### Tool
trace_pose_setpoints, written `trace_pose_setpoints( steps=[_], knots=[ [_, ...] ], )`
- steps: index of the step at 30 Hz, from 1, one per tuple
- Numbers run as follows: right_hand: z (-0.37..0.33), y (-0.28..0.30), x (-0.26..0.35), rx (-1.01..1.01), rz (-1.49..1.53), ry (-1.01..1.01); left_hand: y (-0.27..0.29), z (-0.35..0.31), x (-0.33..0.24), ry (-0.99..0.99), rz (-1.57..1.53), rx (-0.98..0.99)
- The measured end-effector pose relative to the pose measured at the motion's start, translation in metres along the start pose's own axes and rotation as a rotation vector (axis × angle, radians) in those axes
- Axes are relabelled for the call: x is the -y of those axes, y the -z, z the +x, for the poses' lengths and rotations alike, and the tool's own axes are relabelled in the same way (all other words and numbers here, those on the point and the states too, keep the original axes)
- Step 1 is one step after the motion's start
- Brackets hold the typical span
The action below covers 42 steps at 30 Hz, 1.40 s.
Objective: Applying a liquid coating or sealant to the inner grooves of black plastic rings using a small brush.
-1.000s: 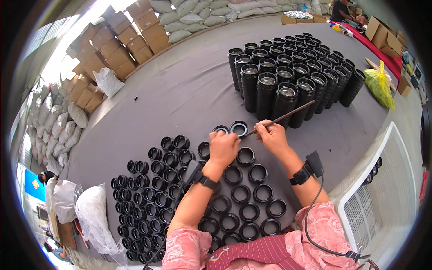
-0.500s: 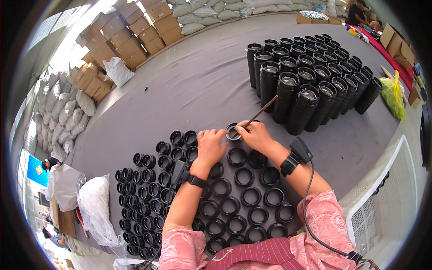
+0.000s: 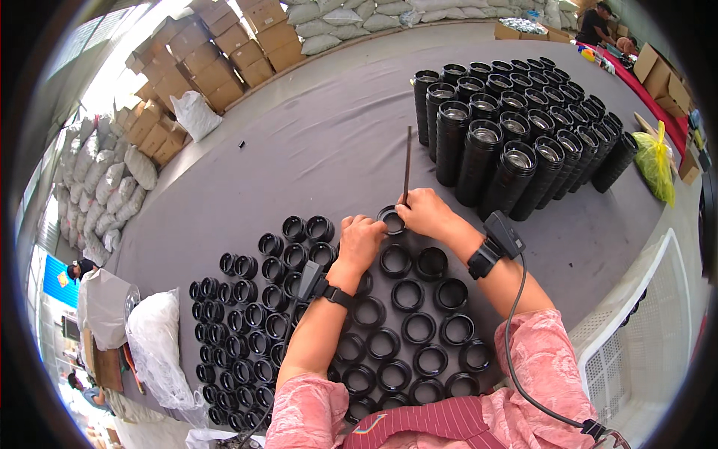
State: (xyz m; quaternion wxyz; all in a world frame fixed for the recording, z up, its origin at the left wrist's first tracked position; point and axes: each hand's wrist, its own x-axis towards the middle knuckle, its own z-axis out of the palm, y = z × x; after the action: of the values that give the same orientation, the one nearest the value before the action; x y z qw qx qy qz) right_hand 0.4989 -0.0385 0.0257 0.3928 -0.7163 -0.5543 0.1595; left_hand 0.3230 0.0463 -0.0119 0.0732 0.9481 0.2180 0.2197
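A black ring with a pale glint inside is held between my two hands over the grey-covered table. My left hand is closed, with its fingertips pinching the ring's left edge. Between the fingers of my right hand is a thin dark brown stick. The stick points away from me, and its lower end is hidden by the fingers at the ring. Several loose black rings lie in rows below my hands, and more black rings are grouped left of my left forearm.
Tall black cylinders stand packed together at the far right. A white plastic basket is at the near right, and a yellow bag lies beyond it. White plastic bags rest at the left. Cartons and sacks line the wall.
The stick has swung leftward, from slanting right to pointing almost straight away from me. My right hand has turned with it. My left fingers have curled in more at the ring.
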Motion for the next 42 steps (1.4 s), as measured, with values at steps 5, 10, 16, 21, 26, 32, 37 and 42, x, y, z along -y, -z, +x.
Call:
trace_pose_setpoints(
  steps=[5,10,16,21,26,32,37,42],
  knots=[
    [0.008,0.003,0.007,-0.012,-0.202,0.007,0.001,0.003,0.000,-0.028,-0.014,-0.002],
    [0.014,-0.011,-0.004,-0.123,-0.112,0.063,-0.002,0.004,0.005,-0.055,-0.029,-0.005],
    [0.004,-0.030,0.004,-0.075,0.046,0.137,-0.003,0.005,0.005,-0.053,0.014,-0.023],
    [0.000,-0.012,-0.004,-0.075,0.143,0.107,0.000,0.003,0.000,-0.032,0.079,-0.033],
    [-0.039,0.030,-0.005,-0.320,0.353,0.063,0.014,0.020,0.008,0.224,-0.240,0.048],
    [-0.055,0.037,-0.030,-0.345,0.225,0.000,0.015,0.043,0.005,0.456,0.169,0.314],
    [-0.054,0.024,-0.043,-0.319,0.284,-0.031,0.010,0.054,0.002,0.352,0.364,0.246],
    [-0.050,0.013,-0.040,-0.308,0.286,-0.006,0.002,0.046,-0.020,-0.073,-0.118,-0.039]
  ],
)
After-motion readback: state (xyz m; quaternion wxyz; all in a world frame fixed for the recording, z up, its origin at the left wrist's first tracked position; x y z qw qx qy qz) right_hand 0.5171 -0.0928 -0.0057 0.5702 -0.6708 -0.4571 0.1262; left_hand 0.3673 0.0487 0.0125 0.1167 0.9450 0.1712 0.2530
